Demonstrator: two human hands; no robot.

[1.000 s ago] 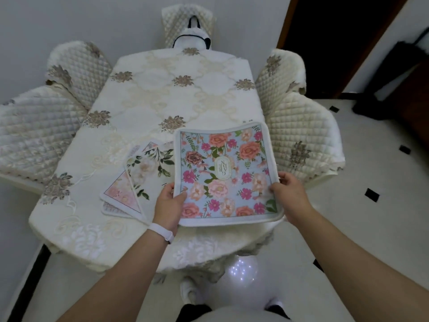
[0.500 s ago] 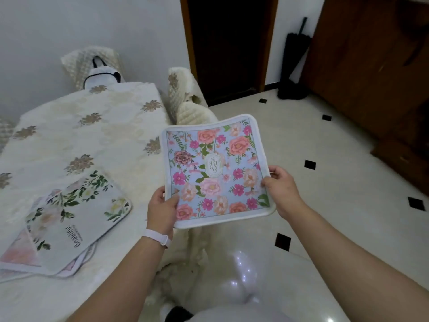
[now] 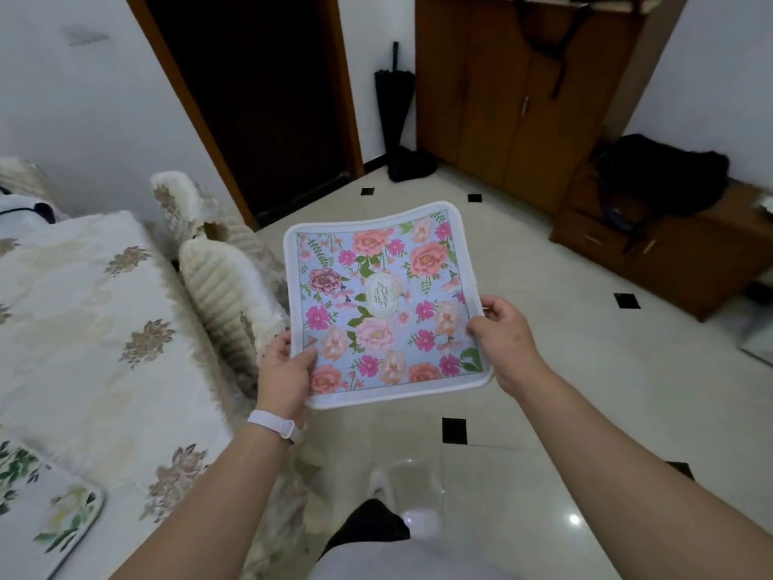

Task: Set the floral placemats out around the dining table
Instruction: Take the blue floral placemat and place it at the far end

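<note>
The glossy tiled floor [image 3: 543,370], pale with small black diamond insets, fills the right and lower part of the view. On the left stands the counter [image 3: 83,328], draped in a cream cloth with brown embroidered flowers. Beside its right edge sit two chairs in quilted cream covers [image 3: 217,282], pushed in close to the cloth. Against the far wall is a dark open doorway [image 3: 251,98], and to its right a tall wooden cabinet [image 3: 514,98] with its doors closed; what is inside cannot be seen. A lower wooden unit [image 3: 669,253] at the right carries a black bag [image 3: 661,173] on top, its contents hidden. A folded black umbrella [image 3: 395,106] leans in the corner between doorway and cabinet.

The blue floral placemat [image 3: 385,303] is held in the air over the floor, just right of the chairs and off the counter, printed side up, its far edge sagging a little. The left hand [image 3: 288,370], with a white band on its wrist, has its fingers closed on the mat's near left corner, thumb on top. The right hand [image 3: 506,337] grips the right edge the same way. A second placemat [image 3: 50,508], white with green leaves, lies on the counter's near corner at lower left.
</note>
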